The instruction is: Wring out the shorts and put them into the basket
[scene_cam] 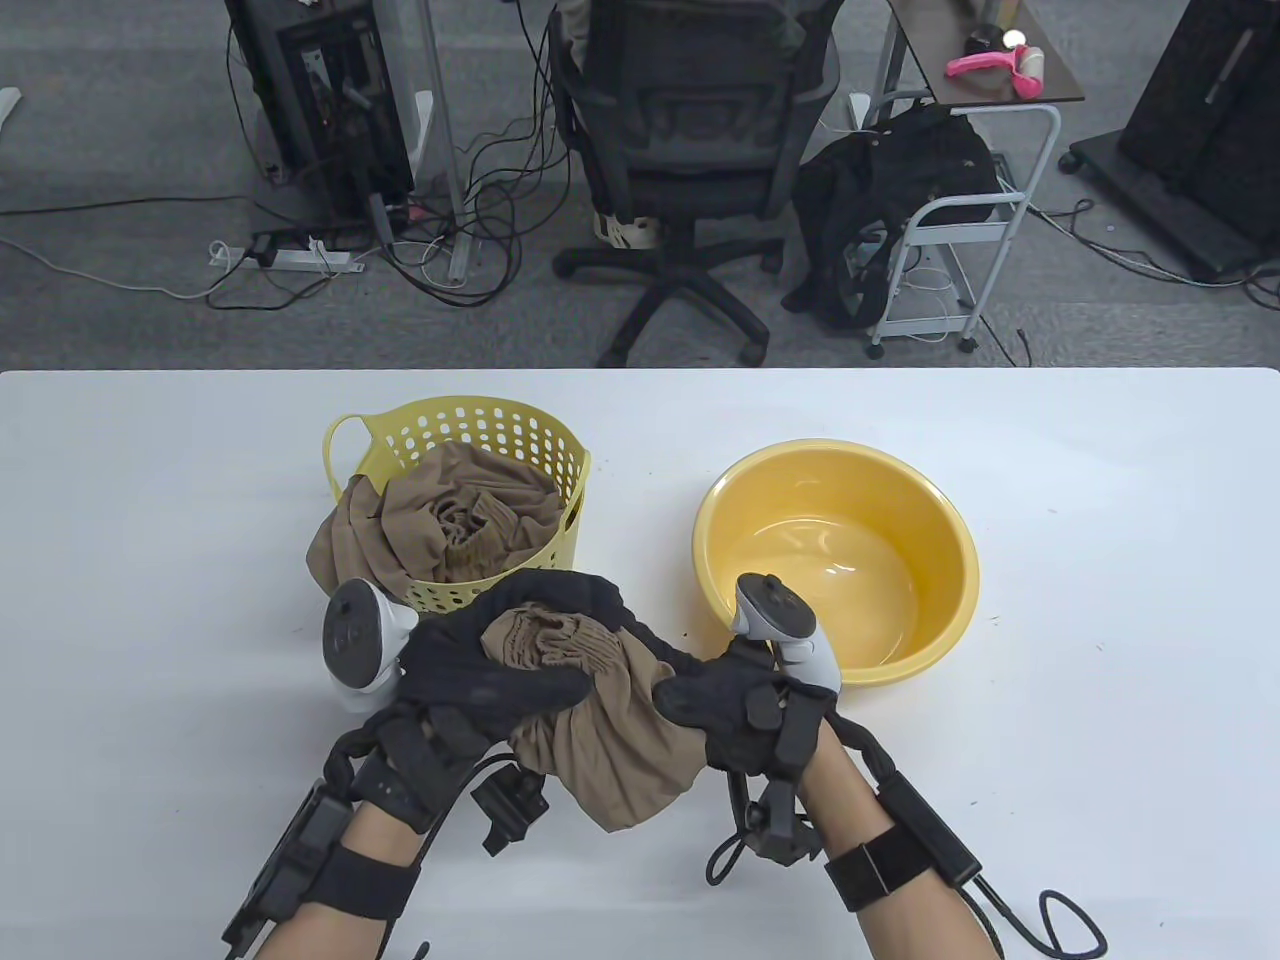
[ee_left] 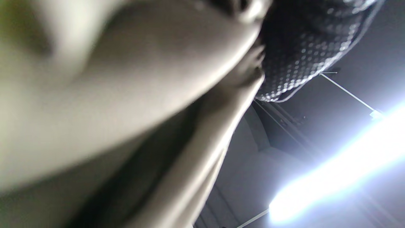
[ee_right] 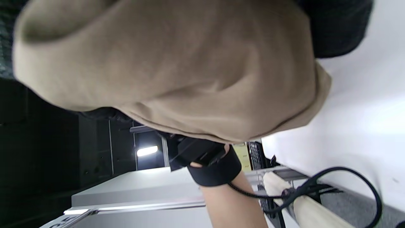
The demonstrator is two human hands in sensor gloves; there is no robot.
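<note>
Tan shorts (scene_cam: 600,740) are bunched between both hands above the table's near middle, in front of the yellow perforated basket (scene_cam: 520,440). My left hand (scene_cam: 500,670) grips the gathered waistband end from the left. My right hand (scene_cam: 720,715) grips the cloth from the right, and a loose fold hangs down between them. The right wrist view is filled by the tan shorts (ee_right: 177,69); the left wrist view shows blurred cloth (ee_left: 110,104) close up. Another tan garment (scene_cam: 450,525) lies in the basket and spills over its left rim.
A yellow plastic basin (scene_cam: 900,500) stands on the white table (scene_cam: 1100,600) to the right of the basket, just beyond my right hand. Beyond the far table edge are an office chair (scene_cam: 690,130), floor cables and a small cart (scene_cam: 960,220).
</note>
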